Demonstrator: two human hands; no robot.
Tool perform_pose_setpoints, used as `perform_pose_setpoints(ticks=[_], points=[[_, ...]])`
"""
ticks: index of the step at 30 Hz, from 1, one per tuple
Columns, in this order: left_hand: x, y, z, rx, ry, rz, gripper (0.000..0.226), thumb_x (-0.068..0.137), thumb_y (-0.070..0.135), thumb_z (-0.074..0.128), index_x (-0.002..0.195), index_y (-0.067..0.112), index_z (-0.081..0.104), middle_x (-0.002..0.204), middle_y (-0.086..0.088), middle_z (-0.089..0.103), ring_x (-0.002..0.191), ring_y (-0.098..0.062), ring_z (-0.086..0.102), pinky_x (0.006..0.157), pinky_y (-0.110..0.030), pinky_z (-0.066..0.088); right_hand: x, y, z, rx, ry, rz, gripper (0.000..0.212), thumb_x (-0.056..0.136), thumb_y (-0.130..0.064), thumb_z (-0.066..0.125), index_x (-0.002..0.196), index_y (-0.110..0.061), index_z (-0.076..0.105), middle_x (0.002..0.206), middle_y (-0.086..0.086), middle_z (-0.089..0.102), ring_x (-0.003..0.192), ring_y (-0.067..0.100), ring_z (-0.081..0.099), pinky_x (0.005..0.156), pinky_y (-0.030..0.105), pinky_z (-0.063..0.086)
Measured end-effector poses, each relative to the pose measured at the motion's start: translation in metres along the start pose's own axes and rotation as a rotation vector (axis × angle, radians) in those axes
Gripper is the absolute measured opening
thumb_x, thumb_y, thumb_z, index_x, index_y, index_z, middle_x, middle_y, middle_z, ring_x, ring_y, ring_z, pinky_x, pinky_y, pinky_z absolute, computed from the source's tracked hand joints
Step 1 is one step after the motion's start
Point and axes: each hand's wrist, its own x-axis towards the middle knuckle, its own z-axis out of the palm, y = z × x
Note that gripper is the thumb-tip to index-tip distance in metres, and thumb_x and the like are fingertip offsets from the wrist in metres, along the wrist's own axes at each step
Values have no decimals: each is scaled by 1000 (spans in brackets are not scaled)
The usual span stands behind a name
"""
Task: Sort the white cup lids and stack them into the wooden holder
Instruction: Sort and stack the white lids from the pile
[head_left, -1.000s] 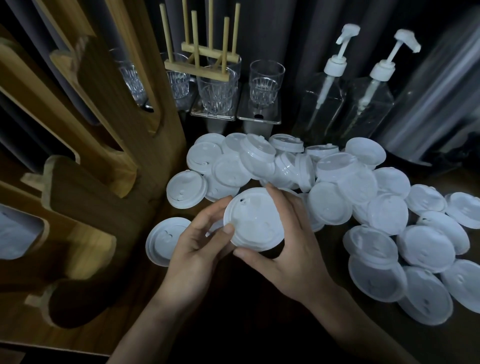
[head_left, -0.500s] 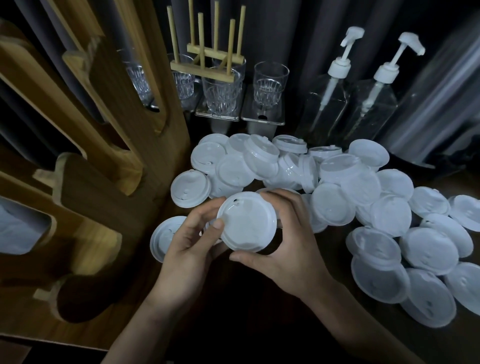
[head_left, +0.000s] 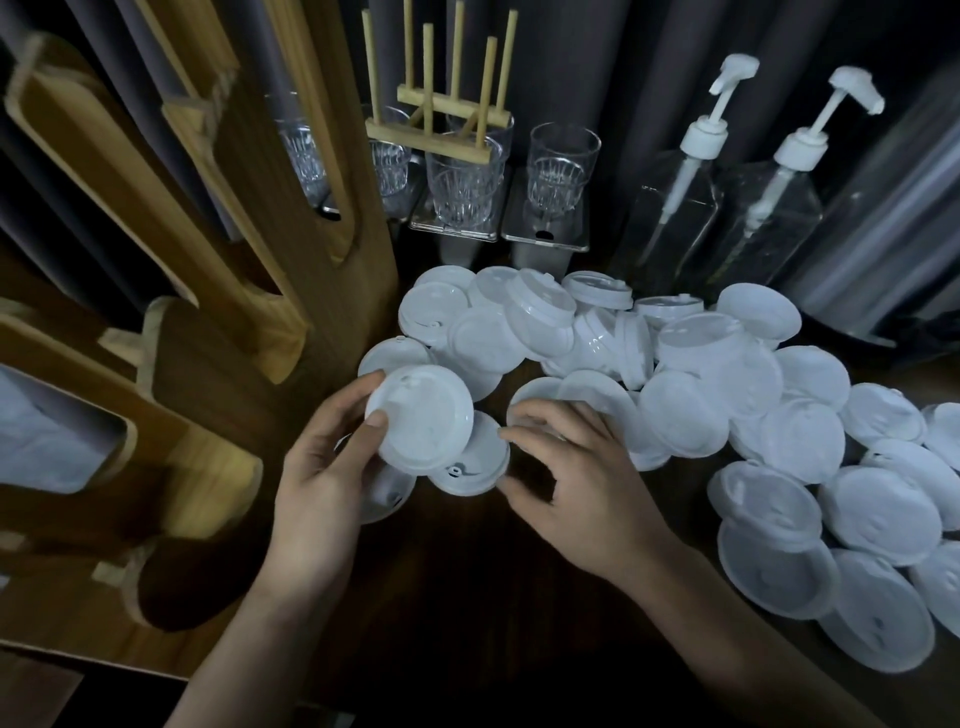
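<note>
Left hand (head_left: 322, 483) grips a round white plastic cup lid (head_left: 423, 423) by its rim, thumb on top near the edge and fingers curled behind; the lid is held tilted just above the dark wooden surface (head_left: 467, 613), near the tall slotted wooden holder (head_left: 249, 291) but not yet in any slot; right hand (head_left: 576, 483) hovers with fingers loosely curved and spread apart, clamped on nothing that shows. Its thumb lies just beside a second white lid (head_left: 475, 470) lying flat partly under the held one, and its fingertips reach the near edge of the loose heap of white lids (head_left: 691, 384); whether they touch it I cannot tell.

The head view is the only one; at the back it shows ribbed clear glass tumblers (head_left: 563, 166) and two clear pump bottles (head_left: 670, 208), well apart from the hands.

As I judge it, the risks are plain ones. The rim grip is shallow, so the thin lid could flip or slip on its way to a slot; the heap is loosely overlapped, so pulling one lid may drag its neighbours across the surface — or nest two together, spoiling the sort; a lid entering the slot tilted could jam against the wood.
</note>
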Motion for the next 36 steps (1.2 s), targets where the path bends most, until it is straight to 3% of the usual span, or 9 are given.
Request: perform_pose_setpoints(ticks=[4,7,11,16,19,23,26,30,36], points=[[-1,-1,1,5,29,6,27,102,19,60,123,32,73,124,9,74,119,-14,69,99,-39,54,7,-5,4,-117,-133,-87,43,81,-54,73,112,-23,74,146,-5,56,135,15,51,127,43,17],[-1,-2,2,0,37,1,27,102,19,61,124,31,72,124,10,74,118,-14,69,97,-38,54,10,-8,7,-142,-210,-111,43,77,-58,77,102,-24,69,151,-3,53,145,14,43,129,42,2],[1,-2,3,29,29,8,27,102,20,61,122,33,72,121,14,74,117,-11,69,100,-39,54,12,-8,8,-164,-253,-95,46,75,-60,79,80,-24,51,153,4,54,150,17,40,129,47,5],[2,-3,7,23,31,-5,27,103,17,60,120,33,72,114,18,76,107,-4,71,88,-30,53,7,-8,9,-138,-265,-79,53,71,-59,83,78,-27,41,140,3,63,136,18,57,127,51,12],[2,-3,8,22,35,-21,26,103,19,59,121,34,71,111,19,76,104,-3,72,85,-29,52,4,-9,2,-86,-202,-49,52,68,-59,82,92,-24,52,129,-8,60,122,13,60,128,44,14],[6,-5,6,9,58,-49,26,103,24,60,124,35,71,119,13,76,113,-12,72,94,-37,55,1,-6,-15,83,-85,73,73,69,-62,79,128,-30,52,130,-11,49,118,10,52,110,37,40],[8,-5,8,10,36,-56,26,102,27,62,125,35,71,123,10,74,117,-15,70,95,-37,55,0,-2,-25,163,-6,179,86,71,-60,83,146,-35,48,134,-12,39,118,2,45,101,17,40],[4,-8,19,-20,-69,-82,30,98,27,64,127,28,70,121,8,75,115,-14,72,95,-37,57,5,-3,-27,233,91,234,90,71,-58,81,150,-26,51,135,-12,30,131,-4,37,104,2,32],[-3,-15,31,-12,-179,-51,30,100,21,60,129,26,68,122,8,75,117,-10,71,90,-26,61,11,-14,-31,405,72,279,88,76,-54,79,151,-27,44,142,-15,47,135,0,45,107,10,37]])
